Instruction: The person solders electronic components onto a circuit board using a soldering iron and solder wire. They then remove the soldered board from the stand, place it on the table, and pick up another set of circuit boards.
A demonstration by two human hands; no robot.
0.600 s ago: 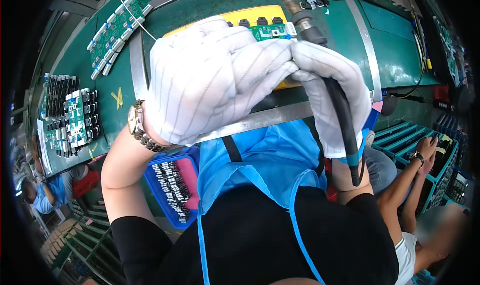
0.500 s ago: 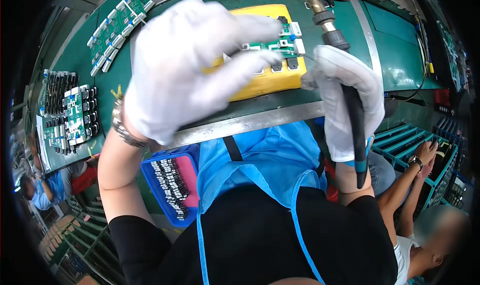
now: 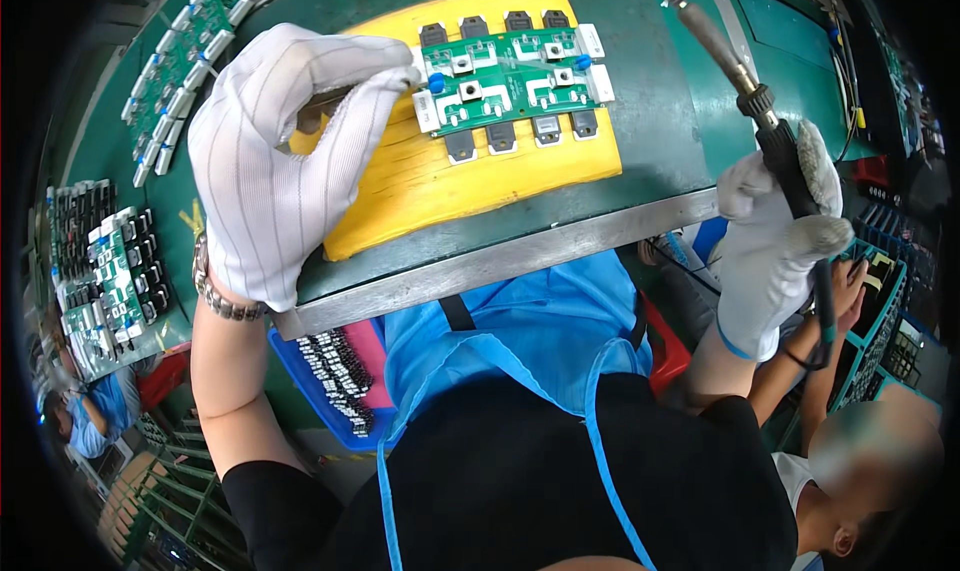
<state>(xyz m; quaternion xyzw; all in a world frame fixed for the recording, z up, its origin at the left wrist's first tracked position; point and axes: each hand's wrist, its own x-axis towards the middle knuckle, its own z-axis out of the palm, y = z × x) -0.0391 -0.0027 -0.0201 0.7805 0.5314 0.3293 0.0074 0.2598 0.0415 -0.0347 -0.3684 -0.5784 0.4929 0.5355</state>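
A green circuit board with white connectors, blue round parts and black finned-looking parts along its edges lies on a yellow pad. My left hand, in a white striped glove, pinches thumb and forefinger together at the board's left end. Whatever is between those fingertips is too small to make out. In my gloved right hand is a soldering iron, its tip pointing up and left, off to the right of the pad and apart from the board.
More boards stand at the far left and stacked at the left. A blue bin of small parts sits below the metal table edge. Another person's hands work by a green rack at the right.
My right hand has moved right with the soldering iron, away from the board. My left hand has drawn back left and closed into a pinch, uncovering the board.
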